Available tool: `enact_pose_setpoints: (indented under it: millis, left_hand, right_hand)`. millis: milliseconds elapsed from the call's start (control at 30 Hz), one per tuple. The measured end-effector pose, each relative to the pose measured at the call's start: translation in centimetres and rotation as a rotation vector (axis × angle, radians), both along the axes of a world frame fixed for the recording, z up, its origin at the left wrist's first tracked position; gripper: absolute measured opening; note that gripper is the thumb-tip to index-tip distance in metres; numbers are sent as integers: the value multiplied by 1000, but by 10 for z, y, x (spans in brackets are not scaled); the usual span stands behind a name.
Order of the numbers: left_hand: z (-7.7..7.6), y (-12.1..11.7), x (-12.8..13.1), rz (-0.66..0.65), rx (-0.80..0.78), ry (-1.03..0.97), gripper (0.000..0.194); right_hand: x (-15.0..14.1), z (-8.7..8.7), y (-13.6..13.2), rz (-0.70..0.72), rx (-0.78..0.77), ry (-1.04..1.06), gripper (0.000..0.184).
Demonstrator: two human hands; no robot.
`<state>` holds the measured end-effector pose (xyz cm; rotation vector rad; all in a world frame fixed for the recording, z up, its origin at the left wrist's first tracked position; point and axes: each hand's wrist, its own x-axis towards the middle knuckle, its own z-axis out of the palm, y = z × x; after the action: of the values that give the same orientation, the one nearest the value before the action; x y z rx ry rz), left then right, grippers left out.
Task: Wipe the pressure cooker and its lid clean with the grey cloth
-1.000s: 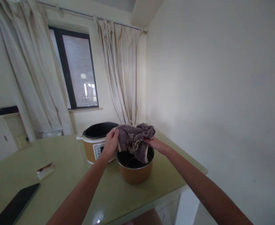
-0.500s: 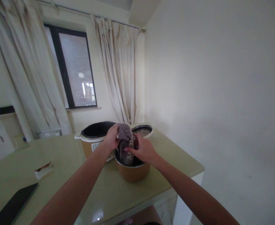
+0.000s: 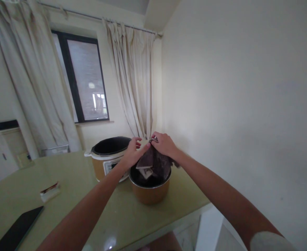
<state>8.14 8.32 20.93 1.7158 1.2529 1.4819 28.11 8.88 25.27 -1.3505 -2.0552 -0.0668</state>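
A grey-brown cloth [image 3: 160,164] with a pale patterned edge hangs bunched over the black inside of a tan inner pot [image 3: 149,195]. My right hand [image 3: 166,143] pinches the top of the cloth above the rim. Beside it, my left hand [image 3: 134,153] has its fingers apart, the thumb reaching to the cloth's upper edge; whether it touches is hard to tell. Behind my left wrist stands a tan and white rice cooker [image 3: 97,165], its top open and its dark inside showing. The cloth's lower end is partly inside the pot.
The pot and cooker stand on a glossy pale-green table [image 3: 72,184]. A dark flat tablet-like object [image 3: 19,226] and a small white packet [image 3: 50,192] lie at the left. A plain wall [image 3: 234,104] rises at the right, with curtains [image 3: 132,76] behind.
The cloth has been turned and now hangs from my right hand, which moved up. My left hand has loosened and spread its fingers. The round lid behind is now hidden.
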Motion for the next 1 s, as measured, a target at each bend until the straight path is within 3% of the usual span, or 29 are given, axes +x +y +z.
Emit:
enact_pose_setpoints:
  millis: [133, 233, 367, 500, 600, 667, 800, 933, 1000]
  left_hand:
    - [6, -1, 13, -225, -1, 233, 22]
    - [17, 5, 4, -241, -20, 369, 11]
    - [31, 16, -10, 38, 41, 379, 15]
    - [43, 30, -33, 325, 27, 313, 14]
    - [43, 35, -45, 395, -61, 73, 6]
    - [40, 35, -42, 356, -121, -116, 2]
    - [40, 23, -3, 222, -175, -281, 25]
    - [57, 3, 37, -145, -232, -527, 26]
    - [63, -4, 42, -272, -253, -513, 26]
  right_hand:
    - [2, 16, 9, 53, 49, -92, 24]
    - [18, 21, 20, 157, 61, -43, 22]
    - [37, 12, 31, 293, -30, 46, 21]
    - [47, -12, 40, 219, -163, 73, 10]
    - [45, -20, 48, 175, -255, 250, 18]
    - [37, -17, 52, 141, -380, 502, 22]
    - [3, -4, 47, 131, -508, 799, 28]
    - [-22, -3, 28, 458, -657, 1010, 40]
    - [-21, -9, 23, 533, -585, 1014, 47]
